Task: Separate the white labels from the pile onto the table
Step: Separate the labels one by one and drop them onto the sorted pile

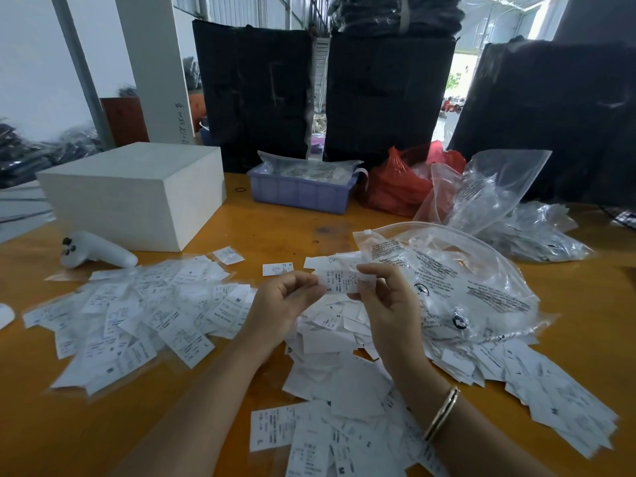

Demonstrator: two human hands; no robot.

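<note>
Above the middle of the table, my left hand [282, 304] and my right hand [382, 301] both pinch one white label [339, 282] printed with an S. It hangs over a loose pile of white labels [337, 373] that runs down toward the near edge. A wide spread of labels [137, 315] lies flat on the left side of the orange table [275, 232]. Another spread of labels [550, 383] lies at the right. Two single labels [278, 269] lie apart just beyond my hands.
A clear printed zip bag [457, 284] lies right of my hands, with more clear bags [530, 232] behind it. A white box [134, 194], a white controller [96, 251], a purple bin [299, 191] and a red bag [395, 184] stand farther back. Black bundles line the far edge.
</note>
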